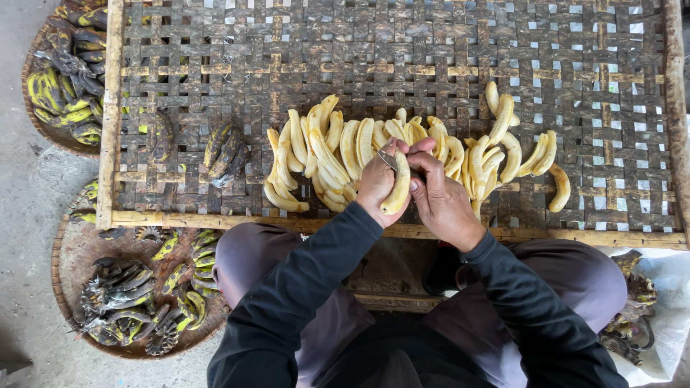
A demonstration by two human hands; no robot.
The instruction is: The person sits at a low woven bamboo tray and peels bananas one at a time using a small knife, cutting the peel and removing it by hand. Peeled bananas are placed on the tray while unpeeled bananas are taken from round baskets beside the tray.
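My left hand [375,183] grips a peeled pale-yellow banana [397,190], held upright over the near edge of a woven bamboo tray [431,50]. My right hand [444,205] is close against it, thumb on the banana. Its fingers curl over a small grey knife blade [388,159] at the banana's top. Just behind both hands, a row of peeled bananas [323,154] lies across the tray.
Blackened unpeeled bananas [224,151] lie on the tray's left part. A round basket [68,259] at lower left holds dark banana bunches, and another basket [32,122] at upper left holds more. A white sack [665,316] with dark peels sits at lower right.
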